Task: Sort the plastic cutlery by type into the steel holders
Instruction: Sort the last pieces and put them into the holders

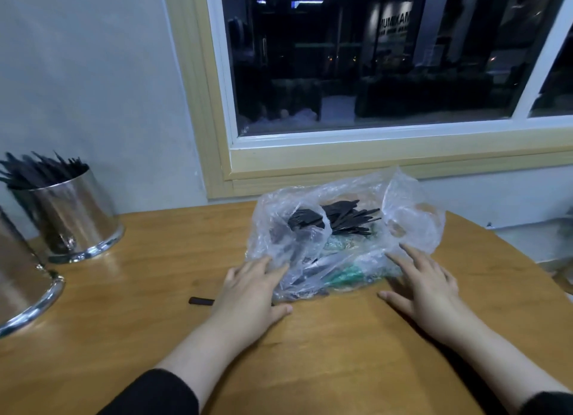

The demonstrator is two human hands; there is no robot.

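A clear plastic bag (412,219) lies open on the wooden table (341,352), holding black plastic cutlery (338,217) and some green printed wrapping. My left hand (251,293) rests flat against the bag's near left edge, fingers apart, holding nothing. My right hand (424,286) lies flat at the bag's near right edge, fingers spread and touching the plastic. One black cutlery handle (201,301) pokes out on the table from under my left hand. A steel holder (77,216) at the far left is full of black cutlery. A second steel holder (21,290) stands nearer at the left edge; its contents are out of view.
A wall with a dark window (372,58) runs behind the table. The table's curved edge falls away at the right, where a blurred object (566,253) sits at the frame edge.
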